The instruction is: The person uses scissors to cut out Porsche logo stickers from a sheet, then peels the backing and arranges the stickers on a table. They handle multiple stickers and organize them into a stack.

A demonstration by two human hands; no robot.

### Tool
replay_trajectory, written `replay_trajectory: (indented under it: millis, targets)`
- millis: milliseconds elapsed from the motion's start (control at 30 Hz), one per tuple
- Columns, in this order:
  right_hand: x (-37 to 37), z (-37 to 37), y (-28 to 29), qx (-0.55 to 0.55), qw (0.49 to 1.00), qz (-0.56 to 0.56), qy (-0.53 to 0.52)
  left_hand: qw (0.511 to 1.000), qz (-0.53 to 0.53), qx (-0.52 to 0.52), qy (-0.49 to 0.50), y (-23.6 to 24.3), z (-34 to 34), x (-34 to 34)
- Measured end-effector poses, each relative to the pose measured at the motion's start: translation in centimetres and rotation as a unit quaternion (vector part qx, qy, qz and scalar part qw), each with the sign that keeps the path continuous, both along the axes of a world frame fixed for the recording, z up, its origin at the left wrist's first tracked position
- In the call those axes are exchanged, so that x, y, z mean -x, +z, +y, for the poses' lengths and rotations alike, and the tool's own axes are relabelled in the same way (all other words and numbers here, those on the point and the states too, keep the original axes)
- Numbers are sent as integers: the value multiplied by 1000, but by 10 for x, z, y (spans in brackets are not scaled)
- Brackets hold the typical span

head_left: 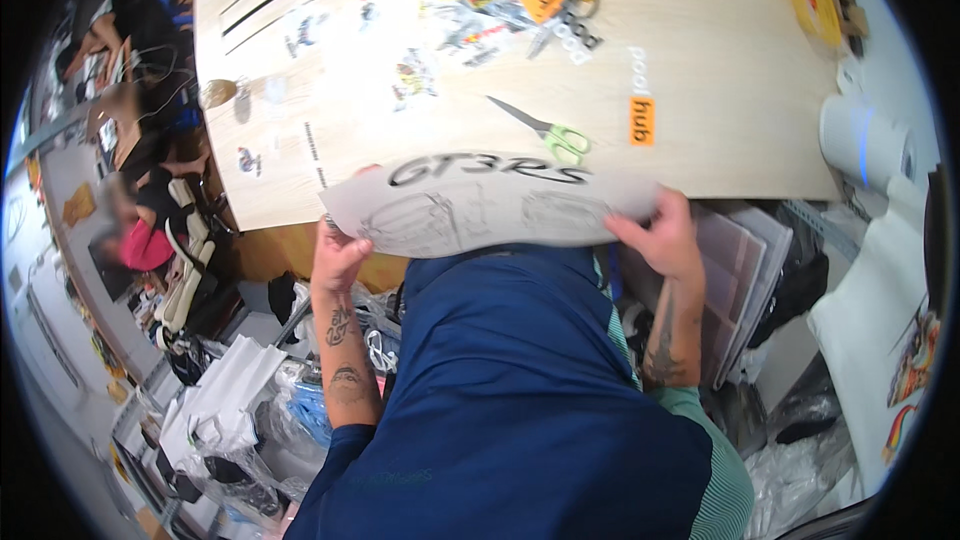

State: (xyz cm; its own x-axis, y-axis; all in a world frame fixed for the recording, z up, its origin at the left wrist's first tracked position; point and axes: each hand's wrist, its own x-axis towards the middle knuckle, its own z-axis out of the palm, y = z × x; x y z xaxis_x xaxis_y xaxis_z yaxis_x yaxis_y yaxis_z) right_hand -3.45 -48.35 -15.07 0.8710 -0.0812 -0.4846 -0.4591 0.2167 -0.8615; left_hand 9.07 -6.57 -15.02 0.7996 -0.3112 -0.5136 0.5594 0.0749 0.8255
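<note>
A navy fabric T-shirt (pixel 500 370) lies nearest, softly creased. Just beyond, a thin, flexible greyish-white printed sheet (pixel 490 223) spans the gap between the hands, long axis left to right, near edge bowed. Left hand (pixel 340 258) and right hand (pixel 668 238) each pinch an end, thumbs on top, other fingers mostly hidden. Green-handled scissors (pixel 549 129) rest past its far edge on the pale wood-grain table (pixel 730 90), nearer the right hand
</note>
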Motion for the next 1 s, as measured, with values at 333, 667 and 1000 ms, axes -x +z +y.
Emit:
replay_trajectory:
  millis: [333,667,1000]
  targets:
    - [-76,61,28,41,996,16,73,992,-63,81,-79,-7,32,-28]
    - [-80,97,60,-109,942,-284,140,958,-89,265,-65,10,94,-23]
    - [-45,124,56,154,986,-71,-3,961,-16,267,-74,-18,127,-43]
